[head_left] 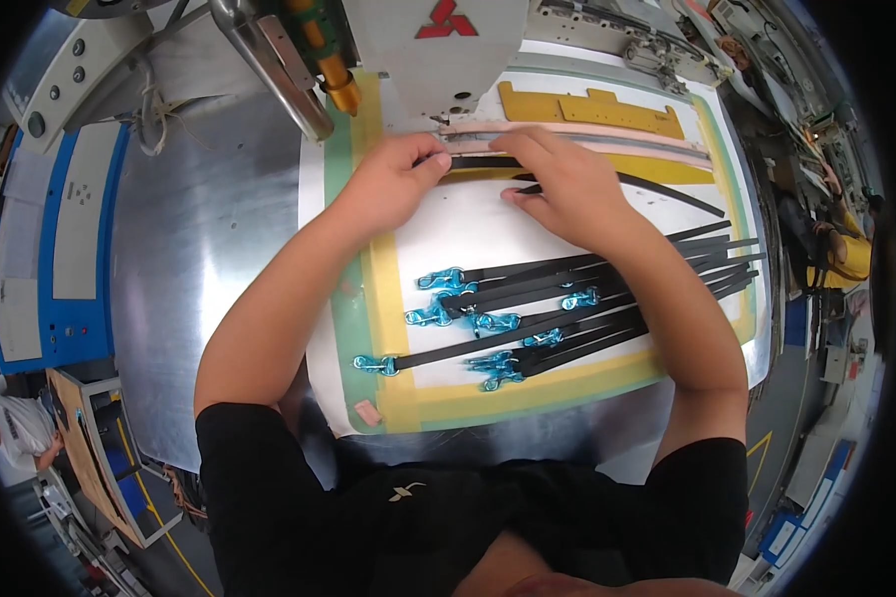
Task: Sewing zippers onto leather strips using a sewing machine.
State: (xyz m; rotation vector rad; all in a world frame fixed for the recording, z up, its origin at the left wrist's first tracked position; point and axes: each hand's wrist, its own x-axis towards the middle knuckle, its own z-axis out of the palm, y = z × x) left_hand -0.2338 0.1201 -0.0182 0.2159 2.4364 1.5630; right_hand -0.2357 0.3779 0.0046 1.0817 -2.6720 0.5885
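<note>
Strap (483,162), flat, narrow, black, beside the pink-edged strip (657,148): left end pinched tight in the left hand (398,179), middle hidden under the loosely curled right hand (572,187), grip impossible to tell. Nearer on the worktop (209,229): at least seven blue-wrapped clasps (374,365), then black straps (528,268) fanning right, overlapped beyond counting.

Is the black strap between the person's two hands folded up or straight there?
Straight there: the black strap shows as one nearly level band from the left hand to the right hand.
</note>
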